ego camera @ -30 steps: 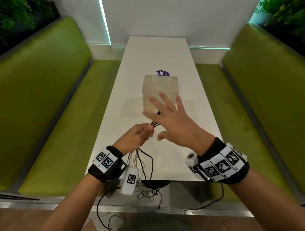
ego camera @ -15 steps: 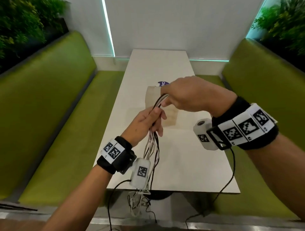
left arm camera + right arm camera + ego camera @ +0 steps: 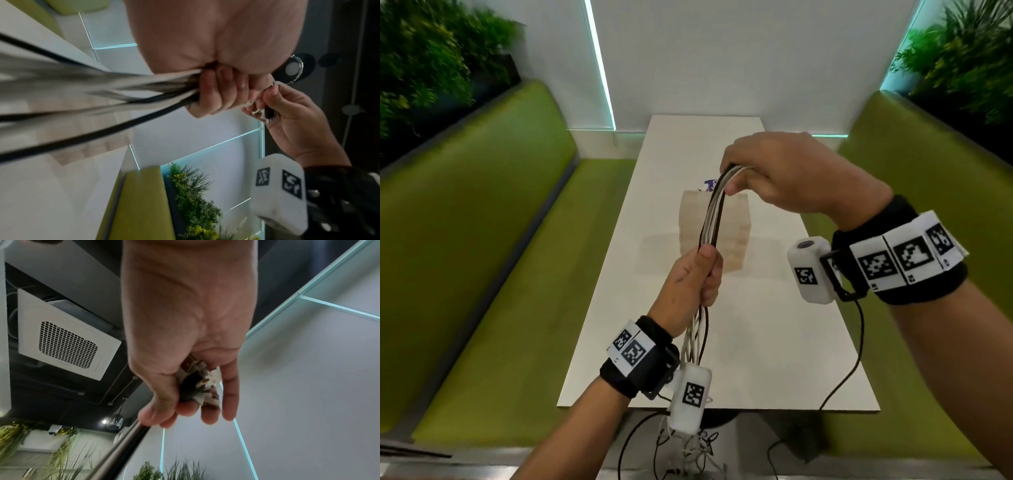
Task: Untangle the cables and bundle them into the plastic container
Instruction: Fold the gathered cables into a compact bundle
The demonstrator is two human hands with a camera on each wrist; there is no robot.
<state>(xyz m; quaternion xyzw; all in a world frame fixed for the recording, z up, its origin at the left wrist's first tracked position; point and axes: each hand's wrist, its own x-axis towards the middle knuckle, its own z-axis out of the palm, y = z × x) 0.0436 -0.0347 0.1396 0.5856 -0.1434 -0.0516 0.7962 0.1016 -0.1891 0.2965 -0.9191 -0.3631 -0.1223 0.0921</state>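
Observation:
A bundle of white and black cables (image 3: 714,212) runs taut between my two hands above the table. My left hand (image 3: 697,281) grips the bundle low down, fingers curled round it (image 3: 211,94). My right hand (image 3: 774,171) holds the upper end, its fingers curled round the cables' plugs (image 3: 200,382). The loose tails (image 3: 695,442) hang past the table's near edge. The translucent plastic container (image 3: 736,236) stands upright on the white table (image 3: 756,342), behind the cables.
Green benches (image 3: 493,240) flank the table on both sides. A purple sticker (image 3: 709,185) lies on the table behind the container. Plants (image 3: 428,61) line the back corners. Thin black wrist-camera leads (image 3: 849,370) trail off the table's front edge.
My right hand, open a second ago, took hold of the cables' upper end and pulled it up and away. The left hand rose too, and the bundle now stretches longer between them.

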